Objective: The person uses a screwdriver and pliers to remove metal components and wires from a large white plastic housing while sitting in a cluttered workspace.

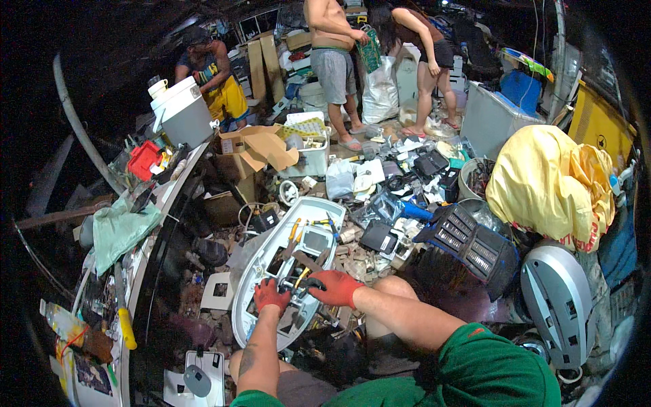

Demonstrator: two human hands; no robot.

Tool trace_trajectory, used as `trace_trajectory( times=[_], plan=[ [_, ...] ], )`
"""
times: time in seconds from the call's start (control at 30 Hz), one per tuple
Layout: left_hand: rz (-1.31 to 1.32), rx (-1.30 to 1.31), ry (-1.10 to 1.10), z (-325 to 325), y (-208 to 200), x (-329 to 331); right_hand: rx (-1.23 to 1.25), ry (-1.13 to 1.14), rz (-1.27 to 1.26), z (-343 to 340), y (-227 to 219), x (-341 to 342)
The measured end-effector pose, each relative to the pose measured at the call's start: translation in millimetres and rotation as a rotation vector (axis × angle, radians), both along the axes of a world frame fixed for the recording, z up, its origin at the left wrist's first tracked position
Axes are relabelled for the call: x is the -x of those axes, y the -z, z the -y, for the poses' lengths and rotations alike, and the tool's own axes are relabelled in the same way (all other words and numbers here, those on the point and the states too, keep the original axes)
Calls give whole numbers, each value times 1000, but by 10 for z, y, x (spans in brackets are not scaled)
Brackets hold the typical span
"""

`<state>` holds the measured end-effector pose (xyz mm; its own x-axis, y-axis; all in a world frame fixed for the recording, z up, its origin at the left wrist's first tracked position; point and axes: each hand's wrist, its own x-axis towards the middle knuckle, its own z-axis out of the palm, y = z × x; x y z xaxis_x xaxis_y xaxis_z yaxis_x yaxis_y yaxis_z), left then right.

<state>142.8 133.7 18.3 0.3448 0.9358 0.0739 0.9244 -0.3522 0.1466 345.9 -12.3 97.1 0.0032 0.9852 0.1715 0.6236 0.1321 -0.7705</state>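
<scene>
Red gloves cover both my hands, which work close together over a long white plastic shell with rectangular cutouts. My left hand is bent around something dark at its fingertips, too small to name. Just to its right, my right hand has its fingers closed by a small dark piece; what it grips is unclear. A yellow-handled tool shows between the hands. Farther up in the shell lie an orange-handled tool and a blue-and-yellow-handled tool.
Plastic scrap and electronic parts cover the floor ahead. A bit set in a dark case lies to the right, near a grey plastic housing and yellow sack. A bench edge runs along the left. Three people are farther back.
</scene>
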Motion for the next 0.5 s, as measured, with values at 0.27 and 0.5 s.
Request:
trace_trajectory(
  times=[0.27, 0.5],
  plan=[
    [-99, -46, 57, -64, 38, 0, -4, -56, -19, 17, -58, -6],
    [5, 10, 35, -83, -94, 16, 32, 42, 32, -24, 17, -52]
  ],
)
